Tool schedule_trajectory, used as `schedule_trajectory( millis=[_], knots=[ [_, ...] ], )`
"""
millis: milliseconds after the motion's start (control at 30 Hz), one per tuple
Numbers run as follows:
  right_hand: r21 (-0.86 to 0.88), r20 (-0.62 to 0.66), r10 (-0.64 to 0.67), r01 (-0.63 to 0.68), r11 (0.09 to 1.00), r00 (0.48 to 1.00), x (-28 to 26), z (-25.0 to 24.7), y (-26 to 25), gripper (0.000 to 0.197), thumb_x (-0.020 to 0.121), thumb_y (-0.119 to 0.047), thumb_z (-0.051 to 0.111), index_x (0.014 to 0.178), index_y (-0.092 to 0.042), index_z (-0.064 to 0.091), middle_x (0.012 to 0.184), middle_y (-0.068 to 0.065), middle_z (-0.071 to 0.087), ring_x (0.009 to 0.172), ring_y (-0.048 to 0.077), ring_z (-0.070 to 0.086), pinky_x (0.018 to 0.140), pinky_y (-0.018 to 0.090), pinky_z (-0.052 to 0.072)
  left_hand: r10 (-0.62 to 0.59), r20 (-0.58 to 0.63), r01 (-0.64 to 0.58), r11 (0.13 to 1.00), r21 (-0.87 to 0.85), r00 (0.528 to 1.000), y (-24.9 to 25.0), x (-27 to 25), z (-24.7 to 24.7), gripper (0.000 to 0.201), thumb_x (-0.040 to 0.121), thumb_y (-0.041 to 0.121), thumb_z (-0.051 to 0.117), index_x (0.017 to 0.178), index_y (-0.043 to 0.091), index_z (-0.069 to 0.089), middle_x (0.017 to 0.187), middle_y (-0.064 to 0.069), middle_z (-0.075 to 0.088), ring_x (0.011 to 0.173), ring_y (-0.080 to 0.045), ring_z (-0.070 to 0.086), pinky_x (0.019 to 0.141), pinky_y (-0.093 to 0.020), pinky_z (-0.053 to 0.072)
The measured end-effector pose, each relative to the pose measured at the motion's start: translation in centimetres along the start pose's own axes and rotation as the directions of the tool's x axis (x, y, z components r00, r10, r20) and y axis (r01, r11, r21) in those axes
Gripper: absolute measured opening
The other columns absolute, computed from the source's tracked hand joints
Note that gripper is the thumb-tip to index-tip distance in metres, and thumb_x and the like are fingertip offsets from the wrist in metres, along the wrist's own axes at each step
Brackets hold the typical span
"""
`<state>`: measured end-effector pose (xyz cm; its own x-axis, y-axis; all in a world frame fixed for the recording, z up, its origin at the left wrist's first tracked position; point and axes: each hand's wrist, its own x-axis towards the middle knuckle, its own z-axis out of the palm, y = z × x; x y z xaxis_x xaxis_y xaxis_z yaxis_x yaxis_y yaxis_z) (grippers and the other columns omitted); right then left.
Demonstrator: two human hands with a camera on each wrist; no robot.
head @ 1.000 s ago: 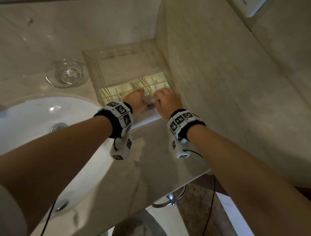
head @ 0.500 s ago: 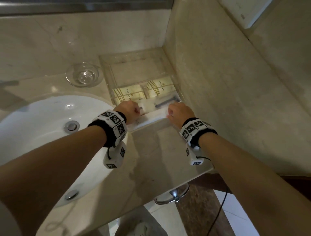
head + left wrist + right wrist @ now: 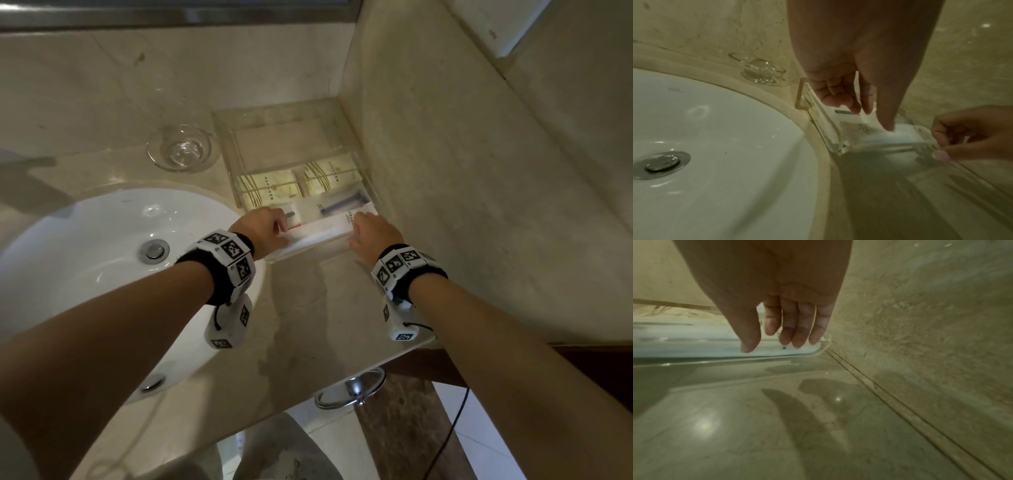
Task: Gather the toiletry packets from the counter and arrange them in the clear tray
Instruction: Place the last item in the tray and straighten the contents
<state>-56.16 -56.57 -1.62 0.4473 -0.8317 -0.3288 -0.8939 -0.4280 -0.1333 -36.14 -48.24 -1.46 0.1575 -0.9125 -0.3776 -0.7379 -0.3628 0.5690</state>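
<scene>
Both our hands have slid back from the middle of the clear tray (image 3: 291,137) to its near edge. From the head view, our left hand (image 3: 262,229) and right hand (image 3: 373,233) sit at either end of the white packet (image 3: 322,229) lying in the tray's front, yellow packets (image 3: 270,188) behind it. Left wrist view: our left fingers (image 3: 865,97) pinch the white packet's end; a tug could crumple it or drag the tray toward the sink (image 3: 715,146). Right wrist view: our right fingers (image 3: 797,327) hang loose, seemingly grasping nothing; blur hides any contact
</scene>
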Motion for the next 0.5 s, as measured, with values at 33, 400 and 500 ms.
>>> schedule_trajectory(
  millis=[33,400,500],
  knots=[
    [-0.009,0.042,0.01,-0.01,1.0,0.999,0.0,0.4,0.0,0.007,0.09,-0.02,0.049,0.09,-0.014,0.045,0.09,0.008,0.05,0.085,0.023,0.05,0.077,0.035,0.044,0.035,0.039,-0.037,0.998,0.049,0.999,0.1,-0.3,0.3,0.034,0.075,0.026,0.072,0.102,0.012,0.057,0.102,-0.006,0.052,0.101,-0.029,0.052,0.084,-0.032,0.042],
    [0.377,0.044,0.061,-0.073,0.924,0.997,0.2,2.7,-0.2,0.027,0.09,-0.007,0.045,0.095,0.005,0.068,0.101,0.023,0.069,0.098,0.033,0.064,0.083,0.033,0.051,0.088,0.042,-0.097,0.921,0.378,0.995,-0.4,-0.3,1.6,0.048,0.073,0.01,0.068,0.114,0.007,0.043,0.121,-0.015,0.045,0.11,-0.033,0.044,0.085,-0.04,0.04],
    [0.4,0.019,0.051,-0.054,0.915,0.999,0.4,2.5,-0.8,0.034,0.094,-0.008,0.044,0.123,-0.002,0.06,0.125,0.019,0.062,0.116,0.032,0.057,0.1,0.034,0.045,0.068,-0.048,-0.048,0.94,0.338,0.997,-0.5,-0.1,1.0,0.043,0.075,0.007,0.064,0.113,0.006,0.044,0.121,-0.015,0.045,0.111,-0.033,0.043,0.087,-0.041,0.04]
  ],
)
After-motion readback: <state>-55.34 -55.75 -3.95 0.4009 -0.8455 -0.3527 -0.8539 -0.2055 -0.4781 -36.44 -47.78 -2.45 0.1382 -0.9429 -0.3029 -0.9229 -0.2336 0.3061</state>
